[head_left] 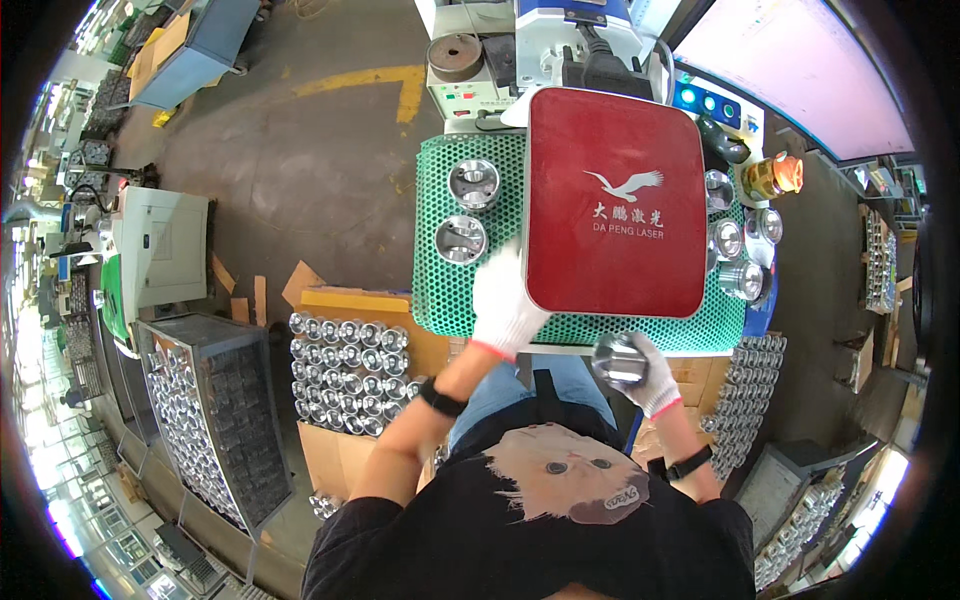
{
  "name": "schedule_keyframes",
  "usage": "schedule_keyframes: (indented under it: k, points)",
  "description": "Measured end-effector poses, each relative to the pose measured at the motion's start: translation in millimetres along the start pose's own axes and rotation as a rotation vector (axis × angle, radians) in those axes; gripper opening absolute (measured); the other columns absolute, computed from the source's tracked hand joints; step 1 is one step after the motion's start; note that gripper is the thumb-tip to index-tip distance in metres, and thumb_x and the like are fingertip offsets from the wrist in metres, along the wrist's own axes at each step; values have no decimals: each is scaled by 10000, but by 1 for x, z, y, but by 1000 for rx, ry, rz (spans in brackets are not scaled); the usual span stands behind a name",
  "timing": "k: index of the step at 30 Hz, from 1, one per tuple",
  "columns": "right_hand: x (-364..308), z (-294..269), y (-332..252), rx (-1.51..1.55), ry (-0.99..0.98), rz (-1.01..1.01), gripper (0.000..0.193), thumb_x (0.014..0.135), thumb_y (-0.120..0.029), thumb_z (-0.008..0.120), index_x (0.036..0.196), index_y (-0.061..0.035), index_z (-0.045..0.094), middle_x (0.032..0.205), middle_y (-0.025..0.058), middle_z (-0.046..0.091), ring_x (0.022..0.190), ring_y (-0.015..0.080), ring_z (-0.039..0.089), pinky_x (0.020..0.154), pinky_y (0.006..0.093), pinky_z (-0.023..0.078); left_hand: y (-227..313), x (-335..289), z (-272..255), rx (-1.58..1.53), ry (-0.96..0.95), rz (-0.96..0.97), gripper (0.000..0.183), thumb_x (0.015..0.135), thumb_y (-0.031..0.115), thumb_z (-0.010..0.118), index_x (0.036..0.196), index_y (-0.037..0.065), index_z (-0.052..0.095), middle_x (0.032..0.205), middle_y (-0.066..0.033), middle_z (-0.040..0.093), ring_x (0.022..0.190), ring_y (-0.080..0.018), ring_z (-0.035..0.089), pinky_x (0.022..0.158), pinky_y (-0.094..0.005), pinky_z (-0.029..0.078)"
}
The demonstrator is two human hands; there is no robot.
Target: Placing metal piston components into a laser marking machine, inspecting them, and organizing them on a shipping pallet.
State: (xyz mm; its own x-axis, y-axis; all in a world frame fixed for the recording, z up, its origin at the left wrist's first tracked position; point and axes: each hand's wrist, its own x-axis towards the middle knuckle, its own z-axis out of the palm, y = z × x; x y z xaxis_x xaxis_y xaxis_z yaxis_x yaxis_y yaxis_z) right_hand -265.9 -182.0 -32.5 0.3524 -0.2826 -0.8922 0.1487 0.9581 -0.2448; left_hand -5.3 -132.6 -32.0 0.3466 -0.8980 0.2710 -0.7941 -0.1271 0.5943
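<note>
My right hand (657, 380), in a white knit glove with a red cuff, is closed around a shiny metal piston (617, 362) in front of the green mat's near edge. My left hand (503, 303), gloved the same way, reaches over the green perforated mat (432, 290) beside the red machine cover (615, 270). Its fingers are blurred and partly hidden by that cover. Beyond it, at the mat's left, stand two pistons, a far one (474, 184) and a nearer one (461, 240). Several more pistons (727, 238) are to the right of the cover.
Rows of pistons (350, 357) are stacked on cardboard at the left, and another stack (745, 390) is at the right. A jar with an orange lid (772, 177) stands beside the mat. Behind are a control box (466, 100), lit buttons (708, 103) and a screen (800, 70).
</note>
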Motion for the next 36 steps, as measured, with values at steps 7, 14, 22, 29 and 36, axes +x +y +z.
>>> schedule_keyframes:
  k: [7, 14, 22, 29, 36]
  points:
    - [8, 8, -29, 76, -104, -79, 376, 914, -402, 548, 1115, -86, 579, 1036, 132, 662, 875, 281, 673, 660, 402, 586, -44, 58, 39, -284, -94, -290, 382, 848, 280, 568, 1102, 4, 497, 981, -234, 638, 889, -427, 617, 804, -473, 494]
    - [134, 8, -53, -1335, 72, -988, 539, 970, -344, 478, 1434, -99, 359, 1484, 123, 371, 1357, 269, 358, 1138, 425, 258, -28, -2, -25, -989, 195, -638, 782, 697, 175, 813, 1298, -79, 381, 1118, -135, 585, 1026, -224, 594, 907, -327, 494]
    - [99, 171, -34, -1439, -98, -1147, 622, 730, -258, 774, 1235, -45, 481, 1134, 126, 533, 1022, 240, 547, 907, 381, 457, -77, -222, -72, -1156, 337, -1252, 573, 748, 31, 767, 1229, -32, 462, 1039, -124, 603, 890, -200, 647, 778, -308, 549]
    - [141, 154, -39, -1627, 49, -1178, 576, 865, -448, 638, 1300, -115, 459, 1193, 112, 583, 1149, 258, 514, 1014, 405, 386, -68, -294, -105, -1129, 460, -1442, 526, 779, 15, 681, 1264, 25, 475, 1067, -107, 620, 914, -224, 659, 735, -355, 573]
    - [142, 163, -43, -1840, -97, -1584, 462, 732, -261, 702, 1130, -90, 541, 1177, 197, 479, 1114, 387, 430, 947, 516, 377, -57, -306, -118, -1210, 390, -1282, 532, 775, 27, 658, 1268, 20, 457, 1058, -128, 628, 907, -260, 672, 738, -384, 589]
